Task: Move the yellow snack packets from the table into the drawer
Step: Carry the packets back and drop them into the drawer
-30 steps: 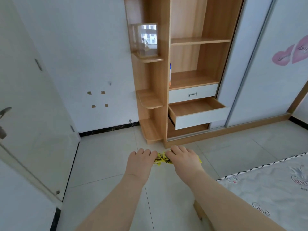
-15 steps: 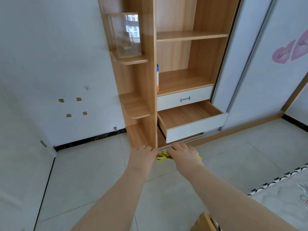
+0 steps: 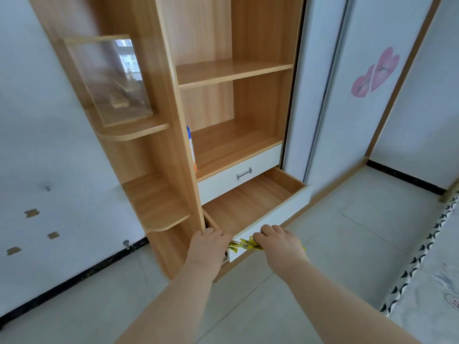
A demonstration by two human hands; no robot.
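Open drawer [image 3: 255, 204] low in shelf unit [image 3: 173, 120], two hands at its near edge.

Left hand [image 3: 206, 247] at 11 o'clock and right hand [image 3: 279, 244] at 1 o'clock, packets [image 3: 244, 244] held between them, in front of the drawer's front panel. Shut drawer [image 3: 241, 173] directly above the open one. Display case [image 3: 111, 80] on side shelf at 10 o'clock. Sliding doors [image 3: 347, 95] right of unit; bed [image 3: 434, 281] at 3 o'clock.
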